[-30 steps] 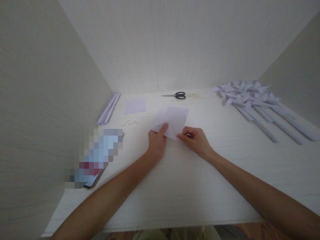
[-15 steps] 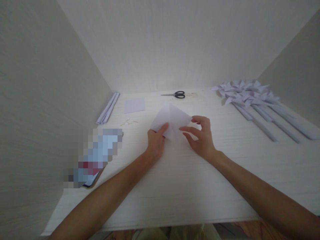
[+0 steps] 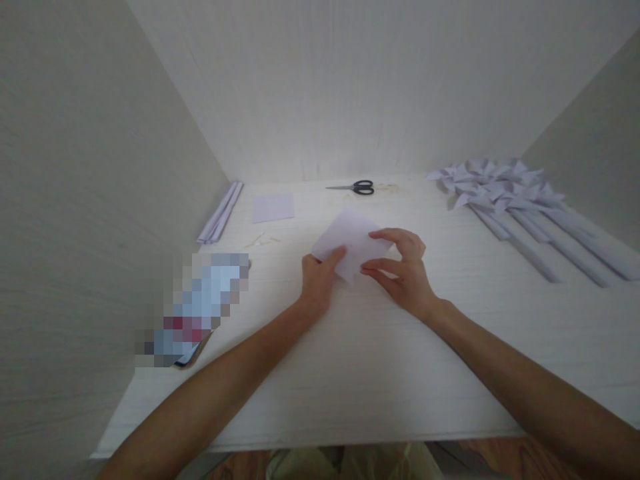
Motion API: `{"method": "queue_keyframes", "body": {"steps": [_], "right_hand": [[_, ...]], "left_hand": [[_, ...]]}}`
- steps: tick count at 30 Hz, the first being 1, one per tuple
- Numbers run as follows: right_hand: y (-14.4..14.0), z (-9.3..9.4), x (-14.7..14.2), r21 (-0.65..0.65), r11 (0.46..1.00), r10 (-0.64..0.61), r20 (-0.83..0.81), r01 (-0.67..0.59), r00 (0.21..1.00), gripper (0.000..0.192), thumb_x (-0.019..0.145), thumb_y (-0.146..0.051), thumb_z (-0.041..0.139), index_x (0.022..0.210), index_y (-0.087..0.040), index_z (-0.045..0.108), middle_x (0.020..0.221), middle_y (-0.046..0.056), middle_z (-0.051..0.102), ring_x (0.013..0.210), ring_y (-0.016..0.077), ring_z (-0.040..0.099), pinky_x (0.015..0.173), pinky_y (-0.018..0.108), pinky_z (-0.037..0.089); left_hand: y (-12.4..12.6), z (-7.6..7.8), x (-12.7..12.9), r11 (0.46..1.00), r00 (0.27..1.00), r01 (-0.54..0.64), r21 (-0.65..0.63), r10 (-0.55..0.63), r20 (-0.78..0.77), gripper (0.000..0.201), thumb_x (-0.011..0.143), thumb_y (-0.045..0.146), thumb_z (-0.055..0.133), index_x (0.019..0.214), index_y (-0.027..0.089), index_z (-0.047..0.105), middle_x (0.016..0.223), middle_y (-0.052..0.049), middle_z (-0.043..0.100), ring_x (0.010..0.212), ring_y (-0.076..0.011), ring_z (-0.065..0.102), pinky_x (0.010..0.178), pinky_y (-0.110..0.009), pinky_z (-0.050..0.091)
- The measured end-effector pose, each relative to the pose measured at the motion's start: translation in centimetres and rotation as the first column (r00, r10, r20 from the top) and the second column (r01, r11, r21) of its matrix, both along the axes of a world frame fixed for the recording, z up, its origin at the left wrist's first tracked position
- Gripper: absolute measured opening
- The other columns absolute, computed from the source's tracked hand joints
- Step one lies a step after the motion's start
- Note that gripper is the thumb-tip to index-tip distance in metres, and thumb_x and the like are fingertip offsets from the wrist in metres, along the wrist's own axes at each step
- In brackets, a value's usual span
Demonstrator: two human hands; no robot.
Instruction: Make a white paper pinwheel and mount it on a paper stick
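White paper rolls (image 3: 220, 213) lie far left; centrally, the left hand (image 3: 319, 280) grips a paper square (image 3: 347, 230), thumb on top; the right hand (image 3: 413, 277), half-curled, has just closed in over its right side, pinch unclear, seemingly steadying it

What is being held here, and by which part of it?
A white paper sheet: the left hand grips its near-left edge, thumb on top. The right hand is at its right side; whether it grips cannot be told.

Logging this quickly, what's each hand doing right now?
Left hand: closed, holding the paper.
Right hand: at the paper's right side; grip cannot be told.
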State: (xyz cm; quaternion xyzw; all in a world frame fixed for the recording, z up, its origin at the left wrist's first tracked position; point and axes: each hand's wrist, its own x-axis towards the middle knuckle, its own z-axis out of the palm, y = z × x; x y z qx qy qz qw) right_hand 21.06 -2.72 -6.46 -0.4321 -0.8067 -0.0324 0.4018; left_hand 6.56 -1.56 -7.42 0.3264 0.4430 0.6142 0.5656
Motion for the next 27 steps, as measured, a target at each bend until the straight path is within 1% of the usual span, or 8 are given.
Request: {"method": "queue_keyframes", "body": {"steps": [4,9,13,16,19,23,27], "right_hand": [[-0.14,0.03,-0.33,-0.040,0.999,-0.029,-0.091,0.026,0.995,0.006,0.070,-0.030,0.061,0.067,-0.025,0.062,0.103,0.003,0.053,0.099,0.0220,0.045,0.083,0.040,0.031],[-0.36,0.23,-0.60,-0.130,0.989,-0.095,-0.166,0.074,0.981,0.008,0.070,-0.029,0.061,0.066,-0.023,0.060,0.105,0.004,0.050,0.101,0.0229,0.043,0.082,0.041,0.033],[-0.21,0.26,-0.54,-0.194,0.976,-0.149,-0.252,0.101,0.956,0.009,0.070,-0.028,0.060,0.064,-0.022,0.059,0.110,0.004,0.046,0.105,0.0242,0.040,0.085,0.043,0.033],[0.09,0.05,-0.51,-0.258,0.964,-0.143,-0.312,0.062,0.939,0.009,0.069,-0.026,0.061,0.063,-0.020,0.059,0.111,0.005,0.046,0.106,0.0237,0.041,0.087,0.042,0.033],[0.37,-0.21,-0.59,-0.325,0.946,-0.116,-0.367,-0.011,0.923,0.007,0.069,-0.023,0.060,0.063,-0.019,0.060,0.102,0.007,0.049,0.101,0.0212,0.045,0.085,0.038,0.036],[0.50,-0.28,-0.74,-0.353,0.933,-0.098,-0.424,-0.065,0.900,0.008,0.069,-0.021,0.060,0.061,-0.018,0.058,0.092,0.005,0.051,0.090,0.0178,0.049,0.079,0.033,0.039],[0.39,-0.13,-0.82,-0.393,0.915,-0.101,-0.442,-0.091,0.891,0.010,0.070,-0.021,0.058,0.060,-0.018,0.057,0.077,0.002,0.050,0.075,0.0150,0.050,0.068,0.030,0.039]], "left_hand": [[-0.02,-0.27,-0.03,0.999,0.999,0.030,0.040,-0.029,-0.036,0.020,0.058,0.028,0.065,0.070,0.012,0.064,0.073,-0.005,0.065,0.070,-0.0160,0.060,0.066,-0.028,0.046],[-0.30,0.06,0.00,0.997,0.987,0.069,0.026,-0.065,-0.145,0.020,0.057,0.028,0.065,0.069,0.013,0.065,0.072,-0.004,0.065,0.062,-0.0136,0.058,0.061,-0.026,0.045],[-0.48,0.32,0.03,0.996,0.980,0.086,0.013,-0.082,-0.183,0.024,0.056,0.031,0.066,0.072,0.012,0.065,0.074,-0.005,0.066,0.061,-0.0140,0.057,0.059,-0.026,0.045],[-0.42,0.22,-0.04,0.994,0.977,0.107,0.027,-0.101,-0.186,0.026,0.056,0.031,0.066,0.074,0.013,0.065,0.076,-0.006,0.066,0.064,-0.0148,0.057,0.060,-0.027,0.045],[-0.26,-0.10,-0.16,0.988,0.975,0.144,0.060,-0.132,-0.178,0.024,0.058,0.031,0.065,0.074,0.014,0.065,0.076,-0.005,0.065,0.066,-0.0149,0.058,0.064,-0.028,0.045],[-0.14,-0.37,-0.20,0.982,0.975,0.169,0.081,-0.155,-0.160,0.024,0.059,0.030,0.065,0.077,0.015,0.065,0.077,-0.005,0.065,0.067,-0.0146,0.058,0.065,-0.029,0.045],[-0.20,-0.26,-0.13,0.984,0.977,0.162,0.069,-0.151,-0.148,0.023,0.058,0.030,0.065,0.075,0.015,0.065,0.074,-0.004,0.065,0.065,-0.0140,0.058,0.064,-0.027,0.045]]}}
